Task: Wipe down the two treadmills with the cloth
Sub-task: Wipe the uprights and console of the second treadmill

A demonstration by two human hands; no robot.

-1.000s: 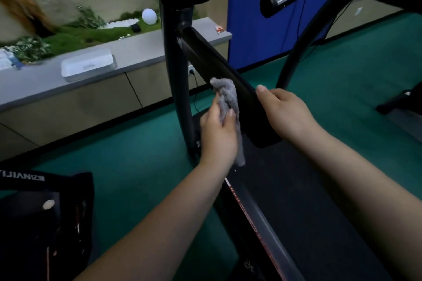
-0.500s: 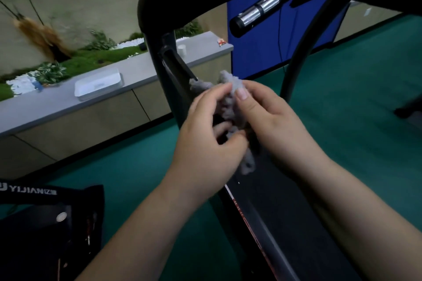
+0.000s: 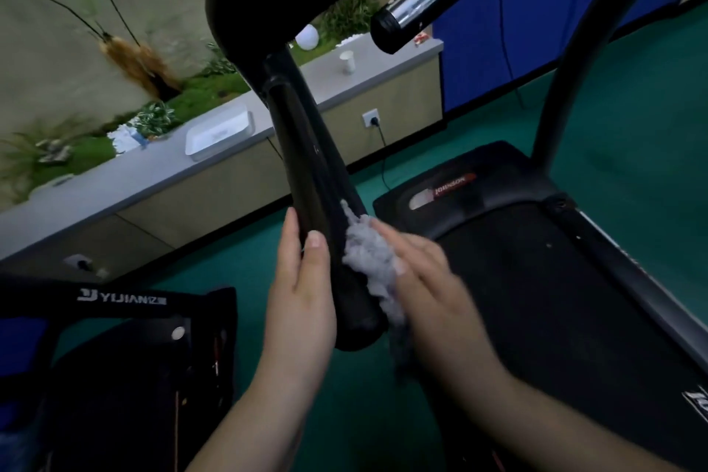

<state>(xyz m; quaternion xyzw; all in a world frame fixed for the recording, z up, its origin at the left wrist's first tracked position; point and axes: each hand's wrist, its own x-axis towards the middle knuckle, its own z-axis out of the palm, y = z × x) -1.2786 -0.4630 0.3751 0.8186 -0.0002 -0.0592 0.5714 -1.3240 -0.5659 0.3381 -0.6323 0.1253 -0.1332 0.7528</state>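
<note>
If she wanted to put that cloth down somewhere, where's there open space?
Free: the treadmill belt right of the right hand, and the grey counter between white tray and paper cup. Crowded: the upright, where the left hand and cloth meet.

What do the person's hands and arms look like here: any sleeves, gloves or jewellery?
Both forearms are bare as far as the frame shows, with no sleeve in view. The left hand and right hand wear no gloves, and no rings, watch or bands show. The nails look short and unpainted. The right hand is motion-blurred, so fine detail there cannot be told.
</note>
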